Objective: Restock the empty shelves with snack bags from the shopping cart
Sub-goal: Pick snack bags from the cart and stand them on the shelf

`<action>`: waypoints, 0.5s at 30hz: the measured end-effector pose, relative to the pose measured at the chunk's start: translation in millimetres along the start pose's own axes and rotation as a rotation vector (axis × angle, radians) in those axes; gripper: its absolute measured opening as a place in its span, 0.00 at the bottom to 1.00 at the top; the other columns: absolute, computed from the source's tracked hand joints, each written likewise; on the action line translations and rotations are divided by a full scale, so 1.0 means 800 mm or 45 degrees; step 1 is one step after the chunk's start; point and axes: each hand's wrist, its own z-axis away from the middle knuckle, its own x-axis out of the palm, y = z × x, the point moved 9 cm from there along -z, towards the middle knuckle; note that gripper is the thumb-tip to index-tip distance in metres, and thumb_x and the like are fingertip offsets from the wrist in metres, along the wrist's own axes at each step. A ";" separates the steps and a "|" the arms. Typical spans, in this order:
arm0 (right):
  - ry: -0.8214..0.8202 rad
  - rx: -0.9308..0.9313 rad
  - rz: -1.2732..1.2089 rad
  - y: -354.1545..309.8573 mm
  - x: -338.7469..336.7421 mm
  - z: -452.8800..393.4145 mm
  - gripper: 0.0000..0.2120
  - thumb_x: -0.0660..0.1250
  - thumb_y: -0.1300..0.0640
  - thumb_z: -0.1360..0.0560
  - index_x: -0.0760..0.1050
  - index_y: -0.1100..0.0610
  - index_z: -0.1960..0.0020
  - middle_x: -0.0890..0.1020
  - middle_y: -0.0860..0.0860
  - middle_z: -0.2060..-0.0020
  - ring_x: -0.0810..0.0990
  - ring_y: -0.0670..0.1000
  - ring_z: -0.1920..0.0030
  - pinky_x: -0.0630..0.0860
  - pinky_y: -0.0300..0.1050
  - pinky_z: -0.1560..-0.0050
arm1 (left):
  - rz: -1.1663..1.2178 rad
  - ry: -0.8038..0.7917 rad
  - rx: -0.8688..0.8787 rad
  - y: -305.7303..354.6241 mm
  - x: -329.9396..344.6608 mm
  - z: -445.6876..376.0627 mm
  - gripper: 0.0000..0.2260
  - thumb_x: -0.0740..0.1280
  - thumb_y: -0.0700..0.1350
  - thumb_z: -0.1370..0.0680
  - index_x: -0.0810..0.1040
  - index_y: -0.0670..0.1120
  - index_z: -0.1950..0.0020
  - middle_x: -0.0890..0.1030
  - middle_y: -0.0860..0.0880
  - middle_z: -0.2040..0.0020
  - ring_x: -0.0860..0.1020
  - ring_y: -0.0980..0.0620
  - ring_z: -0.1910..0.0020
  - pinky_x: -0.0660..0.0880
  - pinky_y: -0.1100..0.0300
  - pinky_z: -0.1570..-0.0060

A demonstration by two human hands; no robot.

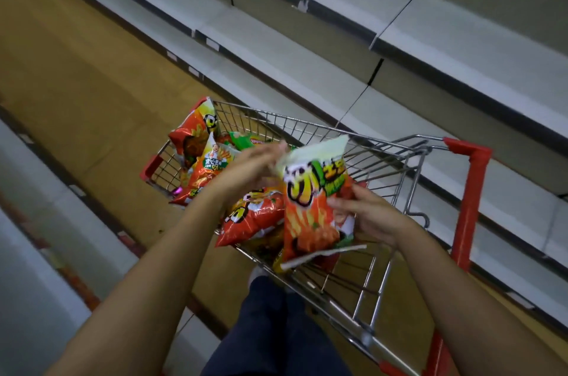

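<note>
the right hand (365, 215) pinches only the bag (313, 206) edge, the left hand (249, 168) is loose, so the bag can slip back into the cart (384, 160).

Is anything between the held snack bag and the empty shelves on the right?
Nothing visible blocks it. The snack bag is held above the cart by the right hand, and the shelves beyond the cart's far rim are bare.
</note>
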 end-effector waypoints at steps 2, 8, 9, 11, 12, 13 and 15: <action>0.071 -0.110 -0.222 -0.032 -0.007 0.002 0.31 0.77 0.57 0.34 0.72 0.58 0.33 0.83 0.57 0.42 0.82 0.56 0.43 0.80 0.50 0.45 | 0.274 0.098 0.083 0.022 -0.014 -0.002 0.21 0.66 0.56 0.27 0.73 0.49 0.36 0.78 0.46 0.40 0.80 0.44 0.43 0.78 0.50 0.44; 0.184 -0.453 -0.390 -0.151 -0.007 0.029 0.24 0.70 0.52 0.30 0.74 0.57 0.35 0.83 0.56 0.42 0.82 0.57 0.43 0.80 0.54 0.44 | -0.074 -0.146 0.042 0.068 0.037 0.010 0.43 0.78 0.60 0.40 0.66 0.51 0.29 0.77 0.47 0.36 0.78 0.46 0.39 0.74 0.47 0.38; 0.200 -0.490 -0.382 -0.167 -0.007 0.035 0.24 0.69 0.52 0.29 0.74 0.57 0.35 0.83 0.56 0.43 0.83 0.58 0.43 0.80 0.54 0.45 | -0.067 -0.149 0.061 0.080 0.043 0.012 0.42 0.79 0.57 0.39 0.66 0.50 0.28 0.77 0.47 0.37 0.79 0.46 0.40 0.75 0.47 0.38; 0.240 -0.543 -0.362 -0.197 -0.007 0.048 0.24 0.68 0.50 0.27 0.73 0.58 0.33 0.83 0.56 0.43 0.82 0.58 0.43 0.81 0.53 0.46 | -0.045 -0.139 0.122 0.109 0.047 0.013 0.39 0.77 0.53 0.36 0.67 0.47 0.28 0.79 0.46 0.38 0.80 0.47 0.42 0.76 0.49 0.39; 0.247 -0.563 -0.352 -0.210 -0.007 0.056 0.25 0.67 0.49 0.25 0.72 0.58 0.31 0.83 0.57 0.42 0.82 0.58 0.42 0.80 0.53 0.44 | -0.033 -0.144 0.155 0.123 0.048 0.012 0.37 0.77 0.51 0.35 0.67 0.46 0.28 0.79 0.46 0.39 0.81 0.47 0.43 0.77 0.49 0.40; 0.250 -0.578 -0.335 -0.223 -0.008 0.063 0.26 0.66 0.47 0.24 0.71 0.58 0.30 0.82 0.57 0.41 0.81 0.58 0.41 0.79 0.55 0.41 | -0.019 -0.168 0.187 0.138 0.051 0.012 0.36 0.77 0.51 0.34 0.68 0.46 0.29 0.80 0.46 0.39 0.81 0.47 0.43 0.77 0.49 0.41; 0.249 -0.619 -0.296 -0.252 -0.007 0.081 0.28 0.63 0.42 0.24 0.71 0.56 0.30 0.81 0.56 0.39 0.80 0.58 0.38 0.75 0.59 0.37 | 0.005 -0.215 0.247 0.168 0.056 0.011 0.34 0.77 0.49 0.33 0.70 0.45 0.30 0.80 0.45 0.39 0.81 0.46 0.43 0.77 0.48 0.41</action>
